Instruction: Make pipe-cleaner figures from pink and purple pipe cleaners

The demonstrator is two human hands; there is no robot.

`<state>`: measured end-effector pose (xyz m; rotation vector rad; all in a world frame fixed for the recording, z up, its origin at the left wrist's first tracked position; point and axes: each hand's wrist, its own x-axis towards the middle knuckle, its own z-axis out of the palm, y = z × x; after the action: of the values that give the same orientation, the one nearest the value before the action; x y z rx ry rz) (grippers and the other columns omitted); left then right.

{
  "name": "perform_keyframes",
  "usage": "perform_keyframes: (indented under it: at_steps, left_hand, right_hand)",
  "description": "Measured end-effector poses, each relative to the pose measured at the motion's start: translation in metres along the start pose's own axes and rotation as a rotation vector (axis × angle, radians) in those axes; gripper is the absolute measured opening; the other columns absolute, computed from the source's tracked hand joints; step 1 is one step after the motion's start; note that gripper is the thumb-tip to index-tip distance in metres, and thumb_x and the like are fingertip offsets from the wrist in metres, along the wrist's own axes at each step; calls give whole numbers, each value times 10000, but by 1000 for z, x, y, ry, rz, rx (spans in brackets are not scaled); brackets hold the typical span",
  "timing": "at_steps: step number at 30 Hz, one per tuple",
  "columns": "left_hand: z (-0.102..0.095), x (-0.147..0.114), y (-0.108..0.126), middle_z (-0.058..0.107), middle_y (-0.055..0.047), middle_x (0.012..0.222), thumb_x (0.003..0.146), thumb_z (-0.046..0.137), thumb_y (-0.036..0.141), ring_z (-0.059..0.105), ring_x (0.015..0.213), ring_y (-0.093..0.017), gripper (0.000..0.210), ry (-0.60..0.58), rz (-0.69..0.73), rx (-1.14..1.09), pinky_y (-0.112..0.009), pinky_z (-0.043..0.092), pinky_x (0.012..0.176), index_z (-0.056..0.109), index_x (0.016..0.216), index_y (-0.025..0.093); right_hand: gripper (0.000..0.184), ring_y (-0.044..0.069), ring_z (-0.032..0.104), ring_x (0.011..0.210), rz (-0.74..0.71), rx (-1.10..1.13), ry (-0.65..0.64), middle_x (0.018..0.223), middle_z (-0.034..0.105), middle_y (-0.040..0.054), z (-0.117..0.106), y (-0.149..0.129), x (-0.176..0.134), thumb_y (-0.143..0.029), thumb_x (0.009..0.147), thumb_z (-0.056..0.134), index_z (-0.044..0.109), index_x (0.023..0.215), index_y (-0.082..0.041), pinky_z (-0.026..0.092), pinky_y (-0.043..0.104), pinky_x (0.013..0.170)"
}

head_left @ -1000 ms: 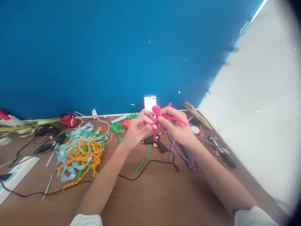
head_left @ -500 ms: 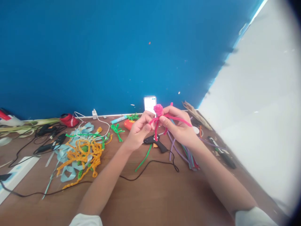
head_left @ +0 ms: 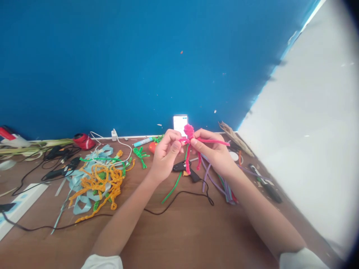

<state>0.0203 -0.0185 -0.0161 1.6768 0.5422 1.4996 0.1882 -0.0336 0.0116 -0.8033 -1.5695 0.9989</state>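
Note:
Between my hands, above the table, is a pink pipe-cleaner figure (head_left: 189, 130) with a coiled round head on top. Two of its strands hang down as legs and a long one sticks out to the right. My left hand (head_left: 167, 151) pinches a short strand at the figure's left side between thumb and fingers. My right hand (head_left: 211, 149) grips the body just under the head, its thumb in front. Behind and below them lies a black glue gun (head_left: 193, 175), partly covered by the figure and my hands.
A phone (head_left: 180, 124) with a lit screen leans on the blue wall. Left lies a tangle of orange pipe cleaners (head_left: 108, 183) and light-blue ribbon, near a green pipe-cleaner figure (head_left: 141, 156). Purple pipe cleaners (head_left: 215, 181) lie right. A black cable (head_left: 165, 212) crosses the table.
The figure's left strand has been bent in closer to the body at my left fingers. Its legs now hang straighter. My right hand keeps its hold; the view has shifted slightly.

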Motion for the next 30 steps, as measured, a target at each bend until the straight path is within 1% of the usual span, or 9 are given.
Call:
perform_keyframes:
  at_steps: [2,4,7,10,15,18,21,26,30]
  left_hand:
    - [-5,2,3,517,-33,982,948,578,382,523,738,-96,171,56,104,134,-236,473,649,561,961,212]
    - [-12,4,7,552,-40,1049,925,627,292,562,818,-107,174,61,246,289,-233,496,685,562,1077,237]
    - [-23,9,15,605,-49,1151,913,624,170,614,917,-122,195,-127,507,643,-248,528,745,621,1089,253]
    - [-30,11,20,669,-66,1165,936,551,119,654,977,-152,234,-234,619,877,-284,549,786,644,1109,245]
    - [-32,10,19,737,-79,1133,913,585,109,698,995,-192,297,-265,713,1031,-317,554,797,629,1189,207]
    - [-31,6,22,747,-84,1136,912,586,104,718,962,-198,318,-256,743,1067,-318,558,765,627,1212,201]
    - [-27,2,25,754,-82,1126,910,590,107,733,923,-194,307,-237,756,1069,-314,569,758,641,1195,205]
    - [-17,-1,28,777,-57,995,883,649,126,736,890,-183,250,-125,760,972,-298,574,749,664,1121,201]
    - [-7,-1,35,755,-51,995,869,679,134,705,913,-161,181,-29,677,871,-298,574,787,681,1037,203]
  right_hand:
    - [245,123,534,572,38,35,12,632,596,-21,-1,-1,-1,-418,877,685,635,811,-187,416,262,536]
    - [239,121,531,589,62,68,24,640,598,-17,-2,-3,-2,-401,884,678,636,802,-180,406,258,545]
    - [238,111,503,577,108,113,25,622,577,-23,-2,-5,-2,-380,889,667,636,777,-172,379,251,538]
    - [215,110,497,564,156,145,22,604,564,-28,-2,-6,0,-344,877,669,634,751,-173,369,251,532]
    - [209,100,462,522,196,218,10,560,539,-36,-3,-7,2,-279,853,664,616,676,-179,366,249,521]
    - [233,95,428,490,229,249,-7,526,512,-40,-4,-8,2,-287,845,668,606,646,-184,342,244,486]
    - [231,102,451,501,242,259,-28,535,524,-30,-5,-9,1,-313,850,667,617,663,-188,346,243,478]
    - [232,96,465,507,228,250,-49,538,544,-27,-5,-14,-3,-332,853,679,629,680,-187,346,235,483]
    - [242,95,462,510,214,242,-56,534,534,-31,-4,-18,-4,-341,866,670,621,684,-189,353,239,496]
